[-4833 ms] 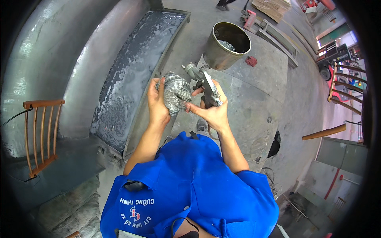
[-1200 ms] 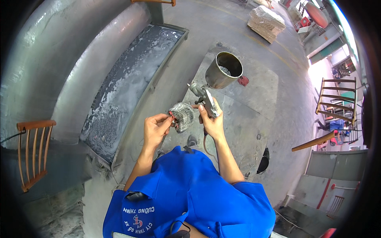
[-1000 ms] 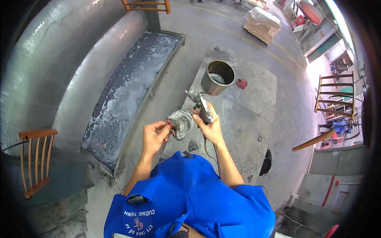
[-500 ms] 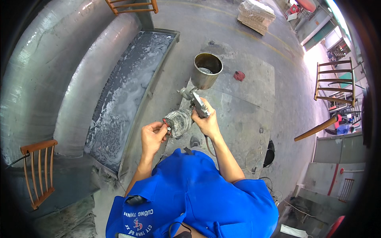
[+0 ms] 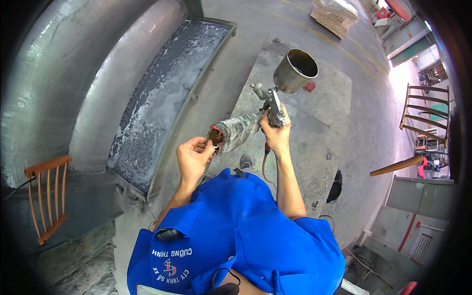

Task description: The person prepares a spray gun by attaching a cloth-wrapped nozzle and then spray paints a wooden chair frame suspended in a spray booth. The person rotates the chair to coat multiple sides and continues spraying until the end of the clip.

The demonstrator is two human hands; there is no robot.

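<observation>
My right hand point(image 5: 278, 136) is wrapped round the grip of a metal spray gun point(image 5: 274, 105), whose round metal cup point(image 5: 289, 81) points away from me, its mouth facing up. From the gun's lower end a thin hose point(image 5: 264, 164) runs down toward my body. My left hand point(image 5: 193, 158) pinches the near rim of a grey, paint-crusted cylindrical can point(image 5: 240, 132). Red bits line its rim, and its inside looks brown. The can lies tilted between both hands, its far end close to the gun and my right fingers. Whether that end touches them I cannot tell.
To the left is a long trough point(image 5: 162, 93) of grey, foamy liquid beside curved, shiny sheeting point(image 5: 113, 73). Wooden chair parts stand at left point(image 5: 49, 199) and right point(image 5: 427, 110). A wrapped stack point(image 5: 335, 15) sits far off; a red rag point(image 5: 309, 86) lies on the floor sheet point(image 5: 314, 118).
The spray gun and my right hand have moved right and away from me. The can has swung to show more of its length and its open end. My left hand keeps its pinch.
</observation>
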